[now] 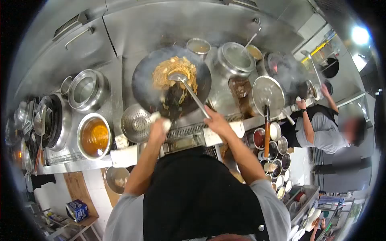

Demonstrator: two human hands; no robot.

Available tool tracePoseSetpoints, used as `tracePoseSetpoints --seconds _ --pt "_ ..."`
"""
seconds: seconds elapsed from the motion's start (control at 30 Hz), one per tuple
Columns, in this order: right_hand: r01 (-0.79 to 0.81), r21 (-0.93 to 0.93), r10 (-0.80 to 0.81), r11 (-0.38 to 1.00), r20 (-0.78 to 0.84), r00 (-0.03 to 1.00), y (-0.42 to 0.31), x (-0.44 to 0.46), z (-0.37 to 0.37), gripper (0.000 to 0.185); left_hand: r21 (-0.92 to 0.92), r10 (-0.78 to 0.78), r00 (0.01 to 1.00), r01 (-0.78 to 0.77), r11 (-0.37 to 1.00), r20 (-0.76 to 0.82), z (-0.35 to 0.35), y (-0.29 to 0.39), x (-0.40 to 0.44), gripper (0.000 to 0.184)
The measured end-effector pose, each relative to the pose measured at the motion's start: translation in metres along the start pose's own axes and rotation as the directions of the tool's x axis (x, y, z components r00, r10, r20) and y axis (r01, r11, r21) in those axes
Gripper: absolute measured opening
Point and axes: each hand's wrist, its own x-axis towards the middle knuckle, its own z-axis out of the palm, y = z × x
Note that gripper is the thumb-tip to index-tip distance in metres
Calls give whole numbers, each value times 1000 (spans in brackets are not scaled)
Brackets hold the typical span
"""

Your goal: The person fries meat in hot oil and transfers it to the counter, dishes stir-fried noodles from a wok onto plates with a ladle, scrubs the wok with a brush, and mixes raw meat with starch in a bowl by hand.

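Observation:
A large black wok (140, 82) sits on the range in front of me, steaming. Noodles (171, 68) with darker bits lie in it. My right hand (218, 121) is closed round the handle of a metal ladle (193, 95), whose bowl rests at the noodles. At the wok's near edge, my left hand (159, 130) is closed on a white cloth (164, 123); whether it grips the wok's rim through the cloth is hidden. A perforated strainer (136, 123) lies just left of that hand.
On the left stand a bowl of orange-brown liquid (94, 136) and stacked metal pots (86, 90). A lidded pot (237, 59) and a mesh strainer (268, 95) are at right. Several seasoning containers (277, 168) sit below. A co-worker (321, 124) works at the far right.

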Motion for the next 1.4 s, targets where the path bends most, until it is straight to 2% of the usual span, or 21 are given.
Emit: tracePoseSetpoints --seconds 0.03,0.07,0.13,0.17,0.2,0.3,0.37,0.47,0.5,0.57,0.6,0.73,0.77,0.8,0.83,0.9,1.07,1.13,1.23,1.3,1.4 --pt "-45 37 44 998 33 998 -6 -8 -1 69 37 4 998 -2 999 -59 -16 -3 -26 8" --pt "129 94 -127 987 -19 992 -10 -29 -2 70 66 -35 993 43 997 -115 -27 -3 -52 9" --pt "45 250 -69 967 87 994 -19 -76 -13 73 71 -66 980 81 994 -189 -20 16 -80 11" --pt "232 139 -236 963 11 972 -11 -97 -15 71 31 -71 984 78 996 -163 -7 30 -86 12" --pt "-184 482 12 857 338 941 -38 -120 -39 68 -6 -80 987 80 997 -139 5 40 -88 14" --pt "-281 605 -9 745 430 903 -35 -122 -51 66 39 -96 995 97 995 -24 50 65 -38 10" --pt "-242 322 80 915 444 893 -22 -84 -54 65 82 -159 986 162 983 -42 54 44 8 10" --pt "16 43 -22 999 150 988 -6 -31 -35 68 65 -119 992 122 990 -40 29 26 -23 6" --pt "136 -23 -135 990 26 990 21 -18 -20 71 -30 18 996 -21 999 -92 14 1 -33 6" --pt "44 15 -45 999 52 998 -6 -35 -35 70 105 -104 993 109 988 -48 -22 -11 -77 11" --pt "212 86 -207 973 -66 976 18 -46 -22 69 106 -134 987 142 984 -86 -46 -34 -82 11" --pt "107 376 -103 920 -31 994 52 -107 -6 60 -13 -147 960 149 989 -239 49 42 -127 8" --pt "89 422 -93 902 -12 996 66 -111 -4 56 287 203 978 -182 940 -44 53 37 -106 4" --pt "-50 356 20 933 87 996 46 -113 -32 51 -48 -185 976 181 982 -111 74 60 -90 5" --pt "-42 348 11 936 91 996 50 -104 -43 51 -51 -214 962 208 977 -171 93 64 -92 8" --pt "83 309 -86 947 -5 996 58 -80 -60 48 -20 -246 943 248 969 -222 113 64 -99 8" --pt "66 427 -42 902 -65 997 49 -49 -71 37 -70 -185 962 174 982 -201 71 4 -65 6" --pt "-84 664 81 743 36 996 40 -62 -74 39 -54 -92 973 82 995 -210 65 -12 -101 9" --pt "-86 653 86 752 33 996 48 -93 -73 40 80 -266 926 297 951 -268 70 7 -150 10" --pt "-121 640 125 759 39 991 49 -107 -69 41 33 -161 962 173 984 -221 88 44 -111 7" --pt "-126 636 155 762 10 988 33 -114 -60 41 25 -199 980 199 980 -31 56 29 -13 6"
